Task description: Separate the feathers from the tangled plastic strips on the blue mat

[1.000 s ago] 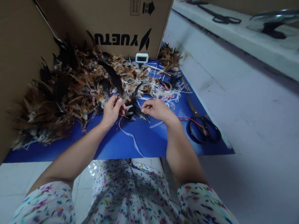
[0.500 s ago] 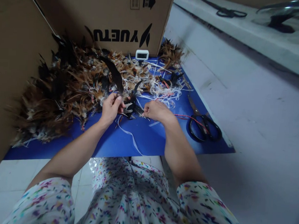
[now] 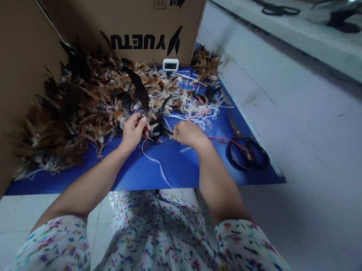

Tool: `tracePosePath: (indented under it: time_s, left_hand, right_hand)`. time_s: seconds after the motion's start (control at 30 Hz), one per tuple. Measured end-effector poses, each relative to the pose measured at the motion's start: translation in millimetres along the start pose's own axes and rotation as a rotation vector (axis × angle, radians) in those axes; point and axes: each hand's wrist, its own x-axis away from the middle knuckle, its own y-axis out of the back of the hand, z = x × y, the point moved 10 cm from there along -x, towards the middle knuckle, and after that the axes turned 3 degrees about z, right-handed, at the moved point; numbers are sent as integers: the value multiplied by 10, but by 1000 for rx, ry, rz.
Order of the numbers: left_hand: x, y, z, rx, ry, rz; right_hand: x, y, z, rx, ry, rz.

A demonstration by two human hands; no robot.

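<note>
Many brown feathers (image 3: 90,104) lie heaped at our left on the blue tabletop (image 3: 182,172). Our left hand (image 3: 134,129) pinches a long dark feather (image 3: 140,89) at its base. Between our hands lie black feathers (image 3: 156,131), whose ends our right hand (image 3: 187,132) grips, fingers together. Rightmost, we see black-handled scissors (image 3: 248,152).

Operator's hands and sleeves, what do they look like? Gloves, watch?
No gloves: left hand and right hand are both bare, no watch or bracelet visible. Left sleeve and right sleeve match: loose, short, ending near the elbows, white with small multicoloured marks in pink, purple, blue, green and yellow.
</note>
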Motion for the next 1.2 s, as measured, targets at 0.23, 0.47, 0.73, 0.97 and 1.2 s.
tracePosePath:
  time_s: [0.23,0.47,0.73,0.97,1.2]
  left_hand:
    - [3,-16,2,14,5,10]
    - [2,-23,-10,14,-6,15]
    - [-4,-47,-48,89,-33,32]
    - [-8,-19,-43,118,-26,11]
    - [-31,40,-6,128,-21,-29]
  right_hand:
    - [-3,-1,-2,-5,1,-1]
    - [4,52,-39,-61,-6,-33]
    - [4,120,-54,-146,41,-81]
    - [-9,96,-51,-188,46,-85]
    - [-19,120,-49,-207,66,-118]
